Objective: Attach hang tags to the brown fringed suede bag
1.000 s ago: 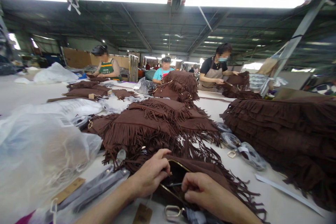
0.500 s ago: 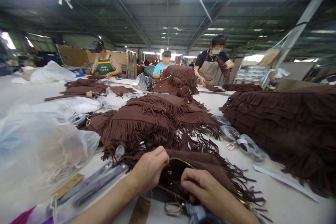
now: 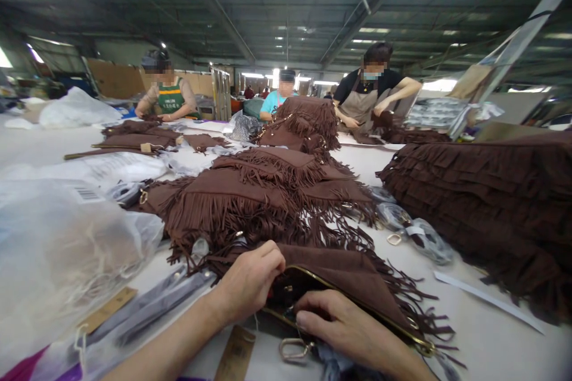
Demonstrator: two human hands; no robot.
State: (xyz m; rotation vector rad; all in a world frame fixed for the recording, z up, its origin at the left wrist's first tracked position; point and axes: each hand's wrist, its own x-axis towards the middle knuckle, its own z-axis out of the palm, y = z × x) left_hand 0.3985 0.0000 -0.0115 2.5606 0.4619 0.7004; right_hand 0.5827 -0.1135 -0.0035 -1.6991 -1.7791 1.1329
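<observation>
A dark brown fringed bag [image 3: 348, 268] lies right in front of me, its gold-toothed zipper open and its dark inside showing. My left hand [image 3: 254, 274] is closed in a pinch on the left end of the bag's opening. My right hand [image 3: 333, 318] has its fingers curled inside the mouth, near a small metal snap; what the fingertips pinch is hidden. Below the opening lie a gold clasp [image 3: 295, 350] and a brown cardboard tag [image 3: 236, 352] on a thin string.
More fringed bags [image 3: 241, 190] are piled just beyond. A tall fringed stack [image 3: 482, 202] stands at right, with plastic-wrapped straps [image 3: 429, 244] and a white strip [image 3: 487, 300] nearby. Clear plastic bags [image 3: 67, 250] cover the left. Several co-workers, one in a green apron [image 3: 170, 100], work across the table.
My right hand has moved slightly left and deeper into the bag's mouth, which gapes wider. My left hand keeps its pinch. The view has tipped down, and the co-worker at right has shifted their arms.
</observation>
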